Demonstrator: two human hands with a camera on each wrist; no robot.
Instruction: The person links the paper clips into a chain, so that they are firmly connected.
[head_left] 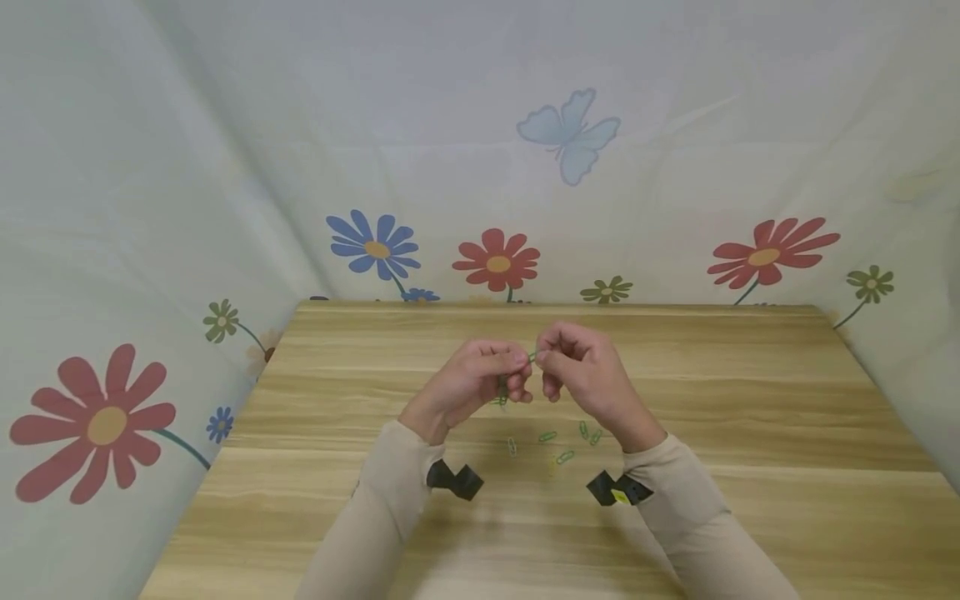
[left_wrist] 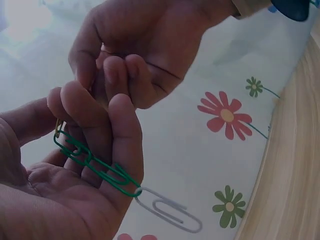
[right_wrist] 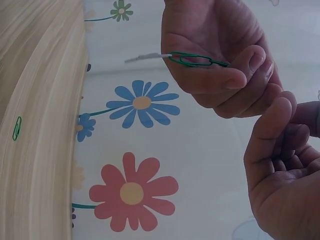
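Paper clips are scattered on the tabletop, well in from its side edges; farther back, a clip chain is held above it in the left hand. Behind the far edge, a cloth is hung.

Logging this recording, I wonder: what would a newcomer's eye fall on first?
Probably the left hand and right hand above the wooden table, a green paper clip between them. A paper-clip chain dangles by the left palm. A big red flower stands out on the backdrop, far left.
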